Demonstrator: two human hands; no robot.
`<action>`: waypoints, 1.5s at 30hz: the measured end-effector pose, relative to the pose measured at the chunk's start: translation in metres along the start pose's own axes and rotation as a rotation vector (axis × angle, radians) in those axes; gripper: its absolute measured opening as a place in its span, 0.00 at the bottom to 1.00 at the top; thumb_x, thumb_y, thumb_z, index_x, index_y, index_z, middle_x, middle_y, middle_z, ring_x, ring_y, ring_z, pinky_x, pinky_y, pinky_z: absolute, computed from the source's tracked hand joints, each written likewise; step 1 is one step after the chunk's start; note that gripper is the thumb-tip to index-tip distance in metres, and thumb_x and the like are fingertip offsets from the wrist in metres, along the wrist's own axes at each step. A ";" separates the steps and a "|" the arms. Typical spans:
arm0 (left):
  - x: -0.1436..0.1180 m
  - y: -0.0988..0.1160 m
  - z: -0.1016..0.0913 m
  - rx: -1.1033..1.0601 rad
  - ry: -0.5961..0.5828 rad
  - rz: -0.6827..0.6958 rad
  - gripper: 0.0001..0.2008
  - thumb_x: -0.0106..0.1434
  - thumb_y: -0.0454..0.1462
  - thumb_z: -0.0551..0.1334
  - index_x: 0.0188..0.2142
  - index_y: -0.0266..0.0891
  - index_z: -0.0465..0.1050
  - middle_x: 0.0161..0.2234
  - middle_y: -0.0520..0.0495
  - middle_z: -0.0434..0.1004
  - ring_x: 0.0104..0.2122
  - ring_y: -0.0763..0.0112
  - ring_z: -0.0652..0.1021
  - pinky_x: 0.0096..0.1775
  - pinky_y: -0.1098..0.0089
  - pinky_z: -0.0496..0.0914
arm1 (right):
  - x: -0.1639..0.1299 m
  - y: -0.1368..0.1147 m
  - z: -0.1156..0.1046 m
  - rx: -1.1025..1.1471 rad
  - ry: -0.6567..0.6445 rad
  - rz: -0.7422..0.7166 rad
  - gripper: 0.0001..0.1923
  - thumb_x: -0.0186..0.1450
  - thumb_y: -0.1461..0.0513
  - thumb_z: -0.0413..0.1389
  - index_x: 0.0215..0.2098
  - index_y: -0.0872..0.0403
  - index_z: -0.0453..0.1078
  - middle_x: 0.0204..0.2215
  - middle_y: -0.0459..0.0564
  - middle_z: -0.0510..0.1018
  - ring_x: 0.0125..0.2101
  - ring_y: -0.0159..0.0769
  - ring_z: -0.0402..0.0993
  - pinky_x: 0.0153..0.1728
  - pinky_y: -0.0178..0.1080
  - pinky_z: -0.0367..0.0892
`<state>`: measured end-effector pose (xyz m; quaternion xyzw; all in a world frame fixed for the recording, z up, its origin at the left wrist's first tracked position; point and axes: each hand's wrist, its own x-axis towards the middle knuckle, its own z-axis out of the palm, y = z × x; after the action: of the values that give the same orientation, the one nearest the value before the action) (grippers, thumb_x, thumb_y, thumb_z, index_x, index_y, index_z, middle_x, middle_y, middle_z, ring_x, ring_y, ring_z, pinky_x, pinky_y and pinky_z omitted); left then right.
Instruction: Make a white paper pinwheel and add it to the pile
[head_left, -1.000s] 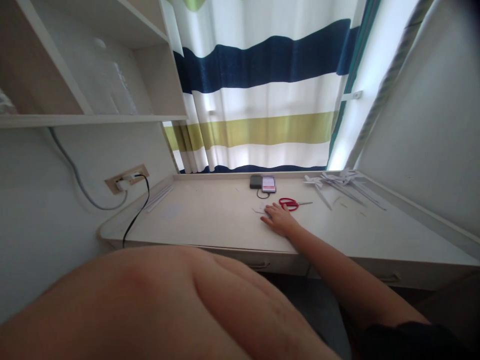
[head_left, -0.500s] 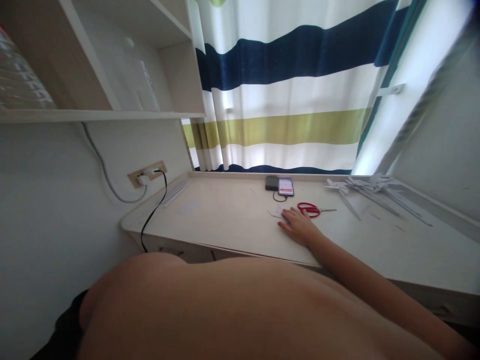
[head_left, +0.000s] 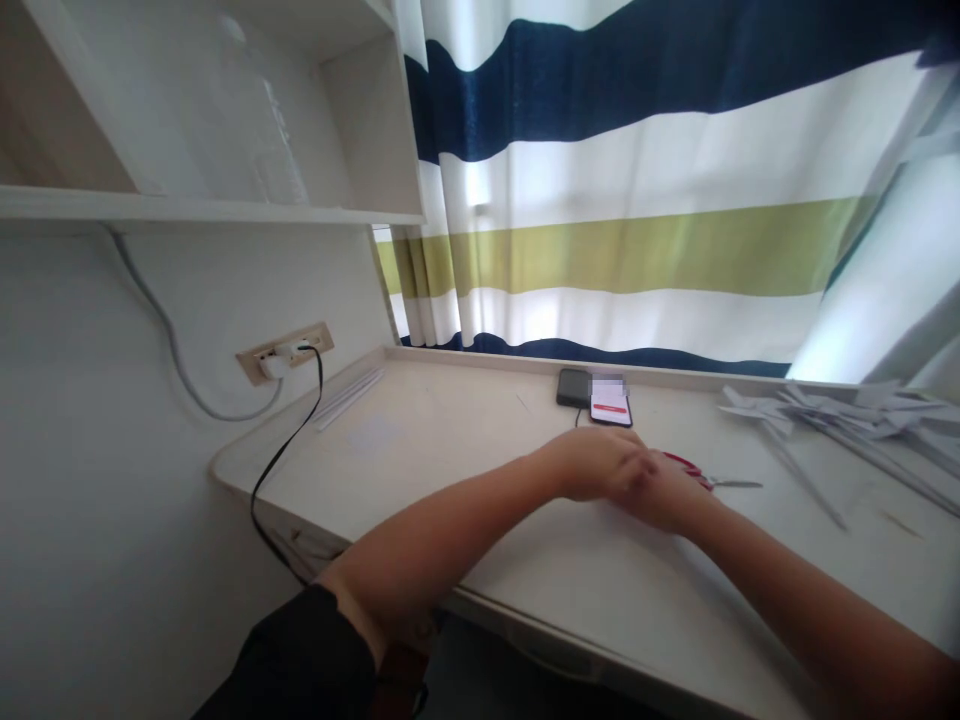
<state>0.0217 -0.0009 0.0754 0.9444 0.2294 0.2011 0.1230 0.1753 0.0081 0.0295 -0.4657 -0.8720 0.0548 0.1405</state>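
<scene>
Over the middle of the desk my left hand [head_left: 592, 464] reaches in from the left and meets my right hand [head_left: 661, 492]. The two overlap, the left partly in front, and their fingers are hidden and blurred, so I cannot make out what lies between them. Just beyond my right hand lie red-handled scissors [head_left: 694, 470], blades pointing right, their handles partly covered. A phone [head_left: 610, 405] with a lit screen is behind my hands, beside a dark box-shaped device [head_left: 573, 388] with a short cable.
White folded-paper pieces with long stems [head_left: 840, 415] are heaped at the desk's back right. Thin white paper strips [head_left: 349, 400] lie at the back left. A black cable [head_left: 289, 450] runs from the wall socket [head_left: 283, 352] past the desk edge. A shelf [head_left: 225, 208] overhangs the left side.
My left arm has come forward over the desk, and its hand now meets the right one. Small white paper pieces near my right fingers are now out of sight. The view has shifted closer.
</scene>
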 end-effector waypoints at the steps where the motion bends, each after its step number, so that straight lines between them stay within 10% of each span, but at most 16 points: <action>1: 0.003 -0.025 0.006 -0.007 0.098 -0.066 0.15 0.64 0.31 0.49 0.34 0.35 0.75 0.42 0.44 0.76 0.43 0.69 0.75 0.49 0.68 0.67 | 0.003 0.001 -0.001 -0.009 -0.006 -0.010 0.12 0.62 0.60 0.50 0.31 0.55 0.75 0.33 0.56 0.79 0.35 0.46 0.74 0.39 0.44 0.65; 4: 0.001 -0.080 0.024 -0.041 0.306 -0.189 0.12 0.61 0.30 0.51 0.39 0.36 0.73 0.40 0.44 0.76 0.42 0.67 0.74 0.48 0.66 0.67 | 0.005 0.008 0.001 -0.027 -0.033 -0.089 0.13 0.62 0.58 0.50 0.35 0.55 0.75 0.36 0.55 0.78 0.38 0.45 0.74 0.43 0.46 0.65; 7: -0.008 -0.101 0.035 -0.044 0.276 -0.209 0.10 0.59 0.33 0.56 0.40 0.37 0.72 0.38 0.45 0.76 0.40 0.67 0.74 0.46 0.65 0.68 | 0.001 0.020 0.008 -0.028 -0.056 -0.123 0.15 0.63 0.56 0.50 0.42 0.53 0.74 0.44 0.54 0.76 0.44 0.45 0.72 0.50 0.51 0.62; 14: -0.009 -0.107 0.041 -0.066 0.072 -0.147 0.08 0.57 0.36 0.61 0.36 0.39 0.75 0.38 0.45 0.77 0.41 0.65 0.74 0.48 0.66 0.66 | -0.005 0.039 0.024 -0.069 -0.100 -0.105 0.22 0.63 0.51 0.50 0.49 0.53 0.72 0.52 0.56 0.72 0.52 0.51 0.67 0.56 0.60 0.55; 27: -0.003 -0.100 0.035 -0.080 0.034 -0.114 0.09 0.58 0.33 0.58 0.36 0.43 0.76 0.40 0.47 0.76 0.42 0.63 0.73 0.49 0.62 0.65 | -0.004 0.028 -0.013 0.046 -0.019 -0.042 0.19 0.61 0.57 0.54 0.51 0.51 0.68 0.51 0.52 0.72 0.51 0.44 0.67 0.59 0.54 0.49; 36: 0.003 -0.107 0.032 0.003 -0.044 -0.127 0.12 0.61 0.40 0.56 0.41 0.42 0.75 0.44 0.44 0.75 0.44 0.60 0.73 0.47 0.59 0.68 | -0.077 0.170 -0.090 -0.276 0.124 0.883 0.10 0.59 0.62 0.56 0.37 0.55 0.75 0.37 0.55 0.79 0.37 0.41 0.74 0.39 0.40 0.66; 45: 0.003 -0.100 0.032 -0.026 -0.034 -0.138 0.16 0.58 0.40 0.59 0.45 0.42 0.73 0.46 0.43 0.73 0.47 0.59 0.71 0.51 0.57 0.65 | -0.110 0.208 -0.068 -0.066 -0.093 0.973 0.11 0.57 0.61 0.56 0.26 0.63 0.76 0.13 0.50 0.73 0.10 0.25 0.65 0.19 0.34 0.55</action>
<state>-0.0002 0.0822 0.0154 0.9278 0.2892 0.1791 0.1529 0.4195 0.0312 0.0258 -0.8203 -0.5601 0.1071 0.0445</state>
